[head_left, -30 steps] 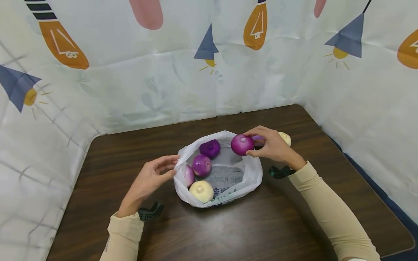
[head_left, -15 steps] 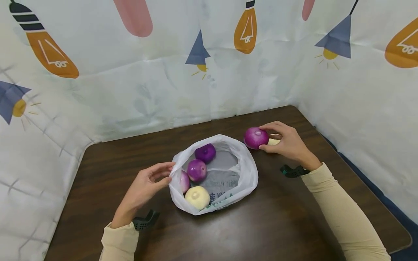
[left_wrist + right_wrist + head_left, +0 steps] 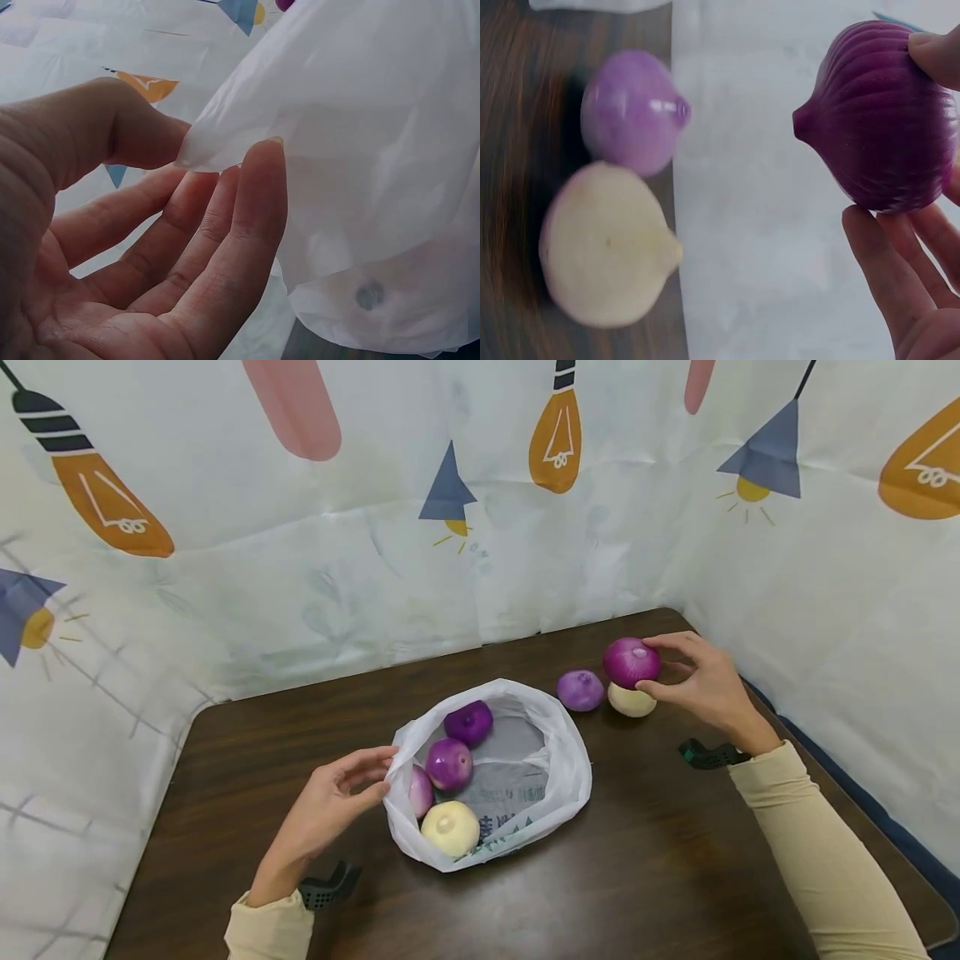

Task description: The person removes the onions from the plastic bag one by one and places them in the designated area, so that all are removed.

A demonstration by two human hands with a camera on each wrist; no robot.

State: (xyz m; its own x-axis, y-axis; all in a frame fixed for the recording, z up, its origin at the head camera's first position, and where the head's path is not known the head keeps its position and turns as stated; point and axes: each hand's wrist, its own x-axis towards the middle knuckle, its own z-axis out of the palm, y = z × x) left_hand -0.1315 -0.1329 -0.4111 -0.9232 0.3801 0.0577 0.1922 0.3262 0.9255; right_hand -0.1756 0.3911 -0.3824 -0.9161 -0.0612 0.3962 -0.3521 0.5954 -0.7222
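My right hand (image 3: 701,685) holds a dark purple onion (image 3: 632,662) between thumb and fingertips, above a pale onion (image 3: 632,700). In the right wrist view the held onion (image 3: 889,116) shows its ridged skin and pointed tip. A light purple onion (image 3: 580,691) lies beside the pale one. With thumb and fingers, my left hand (image 3: 327,806) pinches the left rim of a white plastic bag (image 3: 570,760); the left wrist view shows the bag's edge (image 3: 225,142) between them. Inside the bag are two purple onions (image 3: 450,764), a pinkish one (image 3: 420,791) and a cream-coloured one (image 3: 451,828).
The dark wooden table (image 3: 285,727) carries the bag near its middle and the loose onions toward the far right. A white patterned curtain (image 3: 360,568) stands behind the table and at both sides.
My right hand has carried the dark purple onion from over the bag's right rim to the right, above the pale onion. My left hand keeps its pinch on the bag.
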